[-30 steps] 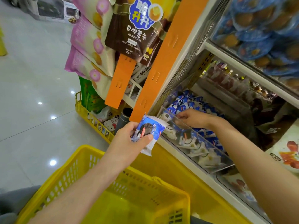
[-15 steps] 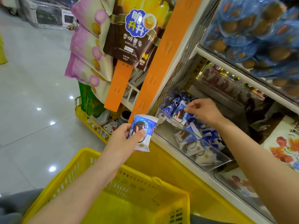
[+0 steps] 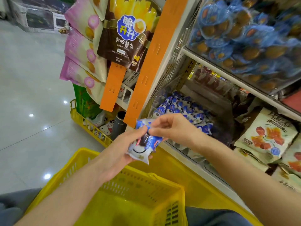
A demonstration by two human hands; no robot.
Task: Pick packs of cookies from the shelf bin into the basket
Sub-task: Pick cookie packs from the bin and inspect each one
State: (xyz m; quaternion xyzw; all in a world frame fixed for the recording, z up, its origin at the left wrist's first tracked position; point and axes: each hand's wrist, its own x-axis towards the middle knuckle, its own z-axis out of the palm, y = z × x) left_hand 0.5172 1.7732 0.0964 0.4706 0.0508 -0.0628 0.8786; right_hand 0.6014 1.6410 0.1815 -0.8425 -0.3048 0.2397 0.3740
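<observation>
Head view: the left hand has its fingers curled under and its thumb over a blue-and-white crinkled plastic cookie pack, gripping it firmly by the lower half. The right hand meets it from the shelf side, fingers bent, thumb and forefinger pinching the upper part of the same wrapping. The wrapping is bunched, so I cannot tell whether this is one cookie pack or two pressed together.

The cookie pack's long axis runs roughly upright, leaning a little toward the shelf. It hangs in the air just past the far rim of the yellow slotted plastic basket, which lies below and nearer the person.

Of the two, the left hand is closer to the basket's opening, so the drop is probably its job: down and back toward the body.

Behind the right hand stands the clear plastic shelf bin, with many more blue cookie packs heaped inside.
</observation>
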